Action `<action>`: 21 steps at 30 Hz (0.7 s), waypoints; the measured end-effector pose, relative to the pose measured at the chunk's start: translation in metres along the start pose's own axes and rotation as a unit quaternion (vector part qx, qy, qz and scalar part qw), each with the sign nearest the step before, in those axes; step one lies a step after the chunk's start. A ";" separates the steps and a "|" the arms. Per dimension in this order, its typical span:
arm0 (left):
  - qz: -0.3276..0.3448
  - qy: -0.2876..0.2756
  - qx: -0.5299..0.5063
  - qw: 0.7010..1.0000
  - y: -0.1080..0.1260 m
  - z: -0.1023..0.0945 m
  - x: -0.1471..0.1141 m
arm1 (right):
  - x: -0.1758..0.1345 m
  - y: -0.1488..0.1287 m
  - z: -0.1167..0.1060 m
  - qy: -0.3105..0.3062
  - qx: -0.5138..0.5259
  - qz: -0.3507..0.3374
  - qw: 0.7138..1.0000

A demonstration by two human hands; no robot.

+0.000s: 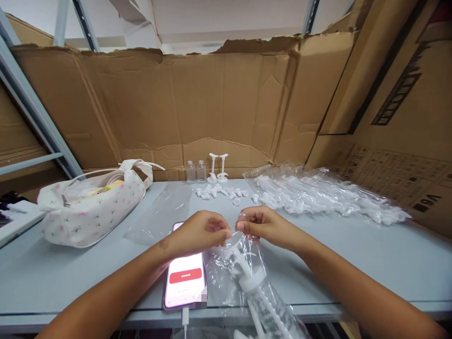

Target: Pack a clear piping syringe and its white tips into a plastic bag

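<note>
A clear plastic bag [223, 278] hangs at the front edge of the table, its top between my two hands. Inside it is a clear bottle with a white collar and a white pump-like top [254, 278], tilted, and a white tube runs alongside. My left hand [206, 230] is closed, thumb and fingers pinching the bag's upper edge. On the other side my right hand [263, 225] pinches the same edge, fingertips close to the left ones. The bottom of the bag runs out of view.
A phone [187, 282] with a cable lies beneath my left wrist. Behind are small white parts [221, 190], two clear bottles [196, 172] and two white stands [218, 169]. A patterned bag [95, 212] sits left; bagged white parts [318, 193] lie right, before cardboard [212, 103].
</note>
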State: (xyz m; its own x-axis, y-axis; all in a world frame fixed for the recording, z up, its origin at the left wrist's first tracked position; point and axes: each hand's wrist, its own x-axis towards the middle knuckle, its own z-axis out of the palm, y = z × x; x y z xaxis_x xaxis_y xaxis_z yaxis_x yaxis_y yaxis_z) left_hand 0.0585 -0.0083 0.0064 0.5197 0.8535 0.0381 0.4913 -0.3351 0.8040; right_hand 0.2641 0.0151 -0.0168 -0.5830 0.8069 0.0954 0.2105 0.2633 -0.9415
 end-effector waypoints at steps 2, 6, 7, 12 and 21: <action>-0.001 0.012 0.012 1.000 -0.001 -0.005 -0.001 | -0.002 -0.001 -0.008 0.019 0.001 -0.013 1.000; -0.012 0.027 0.006 1.000 -0.004 -0.014 -0.003 | -0.004 -0.002 -0.024 0.053 0.000 -0.036 0.998; -0.014 0.031 0.002 0.999 -0.005 -0.015 -0.003 | -0.004 -0.001 -0.027 0.057 0.000 -0.039 0.998; 0.001 0.064 -0.040 0.997 -0.006 -0.012 -0.002 | -0.004 -0.001 -0.028 0.078 0.003 -0.056 0.995; -0.001 -0.041 -0.186 0.982 -0.011 -0.001 -0.001 | -0.006 -0.002 -0.026 0.083 0.022 -0.073 0.994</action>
State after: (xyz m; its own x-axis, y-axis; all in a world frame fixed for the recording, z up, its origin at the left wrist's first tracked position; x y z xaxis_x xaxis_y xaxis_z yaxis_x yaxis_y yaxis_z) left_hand 0.0519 -0.0047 -0.0015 0.5808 0.8141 0.0002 0.2112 -0.1508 0.9657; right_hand 0.2875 0.0234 -0.0073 -0.4667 0.8384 0.2814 0.0957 0.3642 -0.9264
